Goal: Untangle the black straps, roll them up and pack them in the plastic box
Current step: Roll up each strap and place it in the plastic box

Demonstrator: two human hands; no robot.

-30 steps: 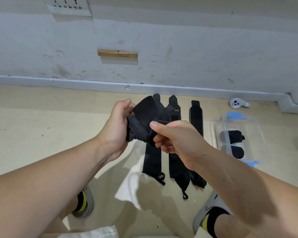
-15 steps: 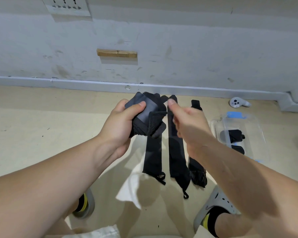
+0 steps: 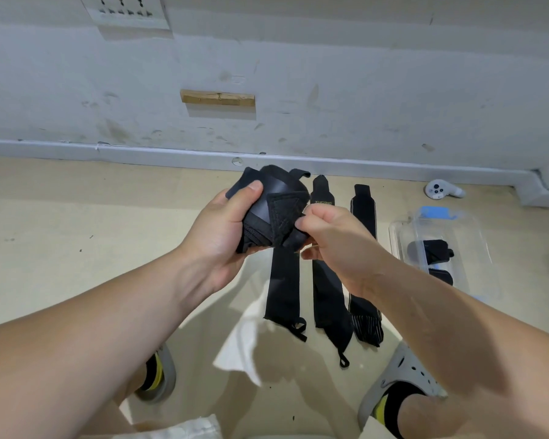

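My left hand [image 3: 222, 229] grips a rolled-up black strap [image 3: 274, 210] held above the floor, thumb on top of the roll. My right hand [image 3: 333, 239] pinches the strap's loose end flap at the roll's right side. Below them, three flat black straps lie side by side on the floor: one [image 3: 282, 286] under the roll, a middle one [image 3: 327, 280] with lettering, and a right one [image 3: 363, 210] partly hidden by my right arm. The clear plastic box [image 3: 485, 248] sits to the right with two rolled black straps [image 3: 435, 251] inside.
A white controller [image 3: 441, 189] lies by the skirting board at the back right. A white cloth [image 3: 244, 343] lies on the floor near my feet, which wear grey slippers [image 3: 403, 372]. The wall runs close behind the straps.
My right hand went from over the roll back to its right side and now pinches the end flap. The roll has turned slightly in my left hand.
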